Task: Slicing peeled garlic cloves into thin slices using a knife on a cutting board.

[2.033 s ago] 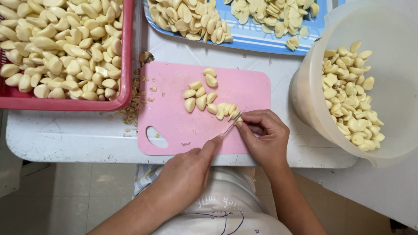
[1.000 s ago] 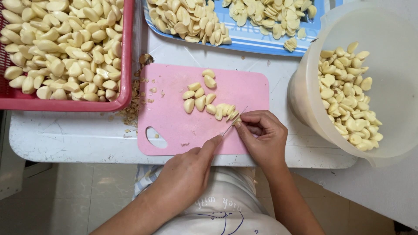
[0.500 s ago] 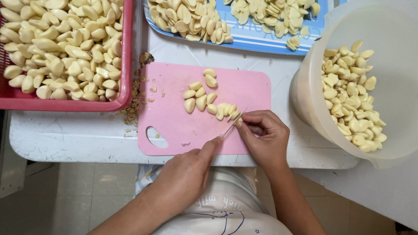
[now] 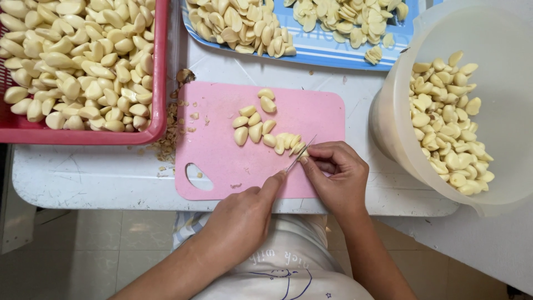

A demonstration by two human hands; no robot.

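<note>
A thin knife (image 4: 300,153) is held in the left hand (image 4: 244,219), the forefinger laid along its back, and its blade is set against a garlic clove (image 4: 300,148) near the right edge of the pink cutting board (image 4: 222,161). The clove is pinched and steadied by the fingertips of the right hand (image 4: 336,175), curled tightly over it. A small cluster of peeled cloves (image 4: 256,125) lies just beside it on the board. The board rests on a white table (image 4: 83,175). A red basket (image 4: 158,66) of peeled cloves is seen at the upper left, a blue tray (image 4: 327,55) of sliced garlic above, and a white bucket (image 4: 400,150) of cloves at the right.
</note>
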